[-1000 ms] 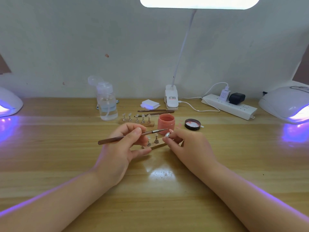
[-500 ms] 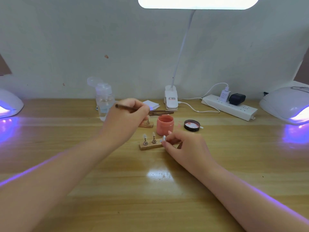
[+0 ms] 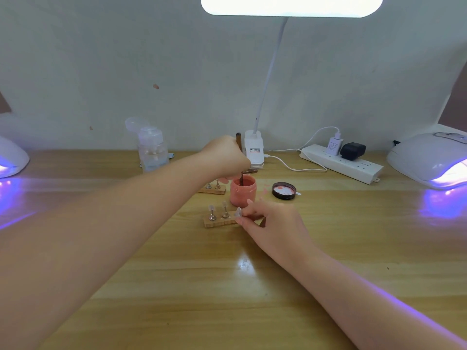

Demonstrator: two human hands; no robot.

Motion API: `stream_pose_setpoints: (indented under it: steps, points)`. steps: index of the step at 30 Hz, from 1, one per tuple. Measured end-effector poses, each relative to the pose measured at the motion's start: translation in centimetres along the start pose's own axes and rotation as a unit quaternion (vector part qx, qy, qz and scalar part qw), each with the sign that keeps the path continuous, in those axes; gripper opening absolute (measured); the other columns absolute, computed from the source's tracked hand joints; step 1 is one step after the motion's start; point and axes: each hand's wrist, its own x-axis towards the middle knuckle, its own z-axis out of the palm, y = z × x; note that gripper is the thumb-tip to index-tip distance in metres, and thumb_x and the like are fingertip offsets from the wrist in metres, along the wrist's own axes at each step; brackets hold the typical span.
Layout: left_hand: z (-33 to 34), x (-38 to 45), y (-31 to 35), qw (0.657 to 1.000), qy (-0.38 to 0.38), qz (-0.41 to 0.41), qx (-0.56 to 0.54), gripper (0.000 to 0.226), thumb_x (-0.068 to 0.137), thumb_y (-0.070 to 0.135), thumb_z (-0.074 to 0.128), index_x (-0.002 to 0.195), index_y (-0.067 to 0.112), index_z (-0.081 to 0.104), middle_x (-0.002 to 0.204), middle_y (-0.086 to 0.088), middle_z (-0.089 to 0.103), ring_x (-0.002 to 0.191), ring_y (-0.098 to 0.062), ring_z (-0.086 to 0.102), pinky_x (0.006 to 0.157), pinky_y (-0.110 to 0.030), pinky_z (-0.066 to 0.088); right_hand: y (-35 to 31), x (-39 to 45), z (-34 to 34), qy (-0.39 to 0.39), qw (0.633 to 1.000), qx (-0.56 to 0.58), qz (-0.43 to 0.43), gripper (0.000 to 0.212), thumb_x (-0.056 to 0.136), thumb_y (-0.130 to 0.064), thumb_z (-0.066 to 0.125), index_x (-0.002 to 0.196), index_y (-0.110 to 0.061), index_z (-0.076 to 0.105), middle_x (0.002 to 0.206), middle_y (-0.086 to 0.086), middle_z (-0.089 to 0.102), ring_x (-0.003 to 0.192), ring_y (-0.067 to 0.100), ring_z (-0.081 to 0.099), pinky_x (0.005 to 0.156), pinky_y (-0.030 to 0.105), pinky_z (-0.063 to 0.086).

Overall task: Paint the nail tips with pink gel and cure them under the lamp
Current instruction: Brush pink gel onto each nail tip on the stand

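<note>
The left hand (image 3: 225, 157) is curled into a fist around a thin brown brush (image 3: 240, 157), holding it nearly upright with its lower end dipped into the open pink jar (image 3: 243, 192). The jar is a small round pot with matte, salmon-coloured walls, standing on the wooden table (image 3: 177, 286) just beyond the nearer wooden block (image 3: 218, 221).

The right hand (image 3: 271, 224) rests on the table at the right end of that block, its thumb and forefinger pinched on a clear nail tip (image 3: 238, 212) that stands on a small metal stand. Two more clear tips sit on shiny metal stands to the left along the same block, which is a short pale strip with visible grain. A second wooden block (image 3: 213, 188) with metal stands lies farther back, partly hidden by the left hand.

The jar's black round lid (image 3: 284, 190) lies upturned to the right of the jar, smeared pink inside. A clear plastic pump bottle (image 3: 151, 150) stands at the back left. A white clip lamp (image 3: 254, 152) with a bendy neck stands behind the jar, its bright head glowing overhead. A white power strip (image 3: 343, 164) lies to the right of it. Two smooth white curing lamps, one at the left edge (image 3: 12, 157) and one at the right (image 3: 429, 157), cast violet light onto the glossy tabletop.
</note>
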Motion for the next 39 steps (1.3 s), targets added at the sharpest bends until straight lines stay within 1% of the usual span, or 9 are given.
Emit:
stream_pose_setpoints:
  steps: [4,8,12,17,25,30,33,35,39]
  points:
    - [-0.5,0.2,-0.7,0.997,0.018,-0.032,-0.07,0.012,0.091,0.014,0.055,0.083,0.007,0.06,0.069,-0.006,0.064,0.056,-0.016,0.057,0.056,-0.028,0.053,-0.1,-0.1,0.0,0.007,1.0,0.005,-0.011,0.007,0.085,-0.028,0.071,0.085,-0.023,0.074,0.082,-0.014,0.072,0.093,0.01,0.067,0.087,0.037,0.051]
    - [-2.1,0.0,-2.0,0.965,0.058,-0.085,-0.239,0.009,0.087,0.006,0.056,0.08,0.004,0.061,0.053,-0.003,0.06,0.038,-0.011,0.05,0.046,-0.022,0.046,-0.1,-0.1,0.1,0.018,1.0,-0.006,-0.008,0.005,0.083,-0.032,0.073,0.084,-0.027,0.073,0.069,-0.027,0.061,0.067,0.003,0.058,0.068,0.031,0.05]
    - [-2.7,-0.9,-4.1,0.93,0.057,-0.129,-0.34,0.015,0.088,0.007,0.053,0.075,0.006,0.062,0.042,0.002,0.056,0.035,-0.01,0.047,0.044,-0.017,0.047,-0.2,0.0,0.2,0.024,1.0,-0.017,-0.01,0.006,0.084,-0.034,0.072,0.084,-0.029,0.072,0.079,-0.016,0.07,0.07,0.006,0.061,0.067,0.031,0.051]
    - [-2.5,-1.7,-6.1,0.899,0.064,-0.166,-0.399,0.018,0.088,0.007,0.053,0.073,0.007,0.061,0.043,0.002,0.055,0.035,-0.009,0.047,0.04,-0.017,0.047,-0.2,0.1,0.1,0.021,1.0,-0.019,-0.003,0.005,0.085,-0.035,0.07,0.084,-0.03,0.07,0.08,-0.016,0.07,0.077,0.006,0.063,0.069,0.032,0.052]
    - [-2.2,-2.4,-6.0,0.896,0.039,-0.142,-0.419,0.015,0.09,0.009,0.057,0.077,0.007,0.064,0.049,0.0,0.061,0.041,-0.01,0.056,0.046,-0.021,0.054,-0.1,0.1,0.0,0.023,1.0,0.0,-0.008,0.007,0.084,-0.031,0.072,0.088,-0.026,0.074,0.081,-0.016,0.07,0.076,0.004,0.061,0.07,0.029,0.051]
    - [-2.3,-3.0,-7.0,0.889,0.082,-0.154,-0.422,0.011,0.087,0.006,0.058,0.079,0.005,0.064,0.048,0.0,0.059,0.042,-0.011,0.055,0.047,-0.022,0.055,-0.1,0.1,0.0,0.022,1.0,-0.007,0.001,0.007,0.085,-0.031,0.07,0.089,-0.027,0.074,0.084,-0.014,0.072,0.081,0.008,0.064,0.073,0.034,0.051]
    - [-2.4,-3.2,-7.1,0.87,0.092,-0.131,-0.466,0.011,0.088,0.007,0.059,0.079,0.005,0.065,0.05,0.0,0.059,0.044,-0.012,0.056,0.048,-0.023,0.055,-0.1,0.0,0.1,0.019,1.0,-0.012,-0.003,0.007,0.086,-0.031,0.07,0.09,-0.027,0.074,0.084,-0.015,0.071,0.08,0.006,0.063,0.073,0.033,0.051]
    - [-2.1,-3.3,-6.6,0.855,0.076,-0.117,-0.499,0.013,0.09,0.009,0.06,0.078,0.005,0.066,0.052,-0.001,0.061,0.046,-0.013,0.057,0.049,-0.023,0.055,-0.2,0.0,0.1,0.021,1.0,-0.014,-0.005,0.007,0.086,-0.031,0.07,0.089,-0.027,0.074,0.084,-0.015,0.071,0.079,0.006,0.063,0.072,0.032,0.051]
    - [-1.0,-3.3,-6.4,0.861,0.052,-0.139,-0.486,0.015,0.091,0.01,0.058,0.079,0.005,0.064,0.054,-0.001,0.061,0.047,-0.013,0.057,0.048,-0.023,0.055,-0.2,0.0,0.0,0.03,0.999,-0.011,0.002,0.004,0.084,-0.03,0.071,0.086,-0.027,0.073,0.082,-0.014,0.071,0.073,0.005,0.062,0.069,0.032,0.051]
